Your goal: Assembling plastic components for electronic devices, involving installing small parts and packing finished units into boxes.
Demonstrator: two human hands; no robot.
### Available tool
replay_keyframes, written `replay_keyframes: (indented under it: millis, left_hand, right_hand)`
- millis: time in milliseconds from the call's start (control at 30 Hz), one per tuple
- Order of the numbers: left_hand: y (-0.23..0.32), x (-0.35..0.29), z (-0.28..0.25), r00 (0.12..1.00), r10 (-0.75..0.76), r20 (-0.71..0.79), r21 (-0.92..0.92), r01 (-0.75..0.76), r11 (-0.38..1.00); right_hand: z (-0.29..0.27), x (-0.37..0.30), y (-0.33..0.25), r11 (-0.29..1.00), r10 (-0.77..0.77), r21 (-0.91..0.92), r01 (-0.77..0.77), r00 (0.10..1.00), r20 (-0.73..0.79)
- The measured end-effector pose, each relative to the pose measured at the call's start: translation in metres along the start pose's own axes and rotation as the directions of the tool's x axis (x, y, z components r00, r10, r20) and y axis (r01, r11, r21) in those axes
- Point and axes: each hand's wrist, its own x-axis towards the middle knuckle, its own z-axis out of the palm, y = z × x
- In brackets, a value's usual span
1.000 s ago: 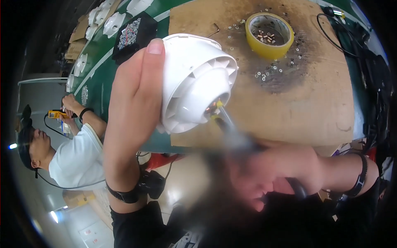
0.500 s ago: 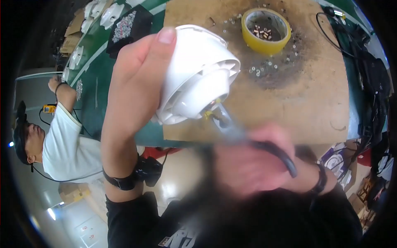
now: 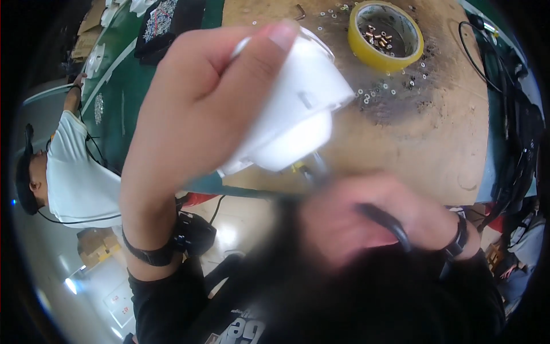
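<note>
My left hand is wrapped around a round white plastic housing, held up close to the camera above the table edge. My right hand is blurred and closed on a dark-handled tool whose thin metal tip reaches up to the underside of the white housing. Dark hair at the bottom of the picture hides part of my right hand and wrist.
A worn brown board carries a yellow tape roll holding small metal parts, with screws and washers scattered beside it. Black cables run along the right. Another person in a white shirt works at the left by a green table.
My left hand has brought the white housing closer to the camera and turned it, so its side shows instead of its ribbed face. My right hand with the tool has risen beneath it.
</note>
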Motion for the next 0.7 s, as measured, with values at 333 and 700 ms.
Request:
replay_keyframes:
  millis: [333,700]
  left_hand:
    - [0.017,-0.007,0.008,0.990,-0.074,0.121,0.283,0.037,0.958]
    - [0.007,0.023,0.029,0.996,0.057,0.065,0.380,-0.078,0.922]
  right_hand:
    - [0.005,-0.001,0.008,0.917,-0.190,-0.390,0.082,0.950,-0.249]
    - [0.006,0.002,0.010,0.941,-0.215,-0.305,0.149,0.957,-0.195]
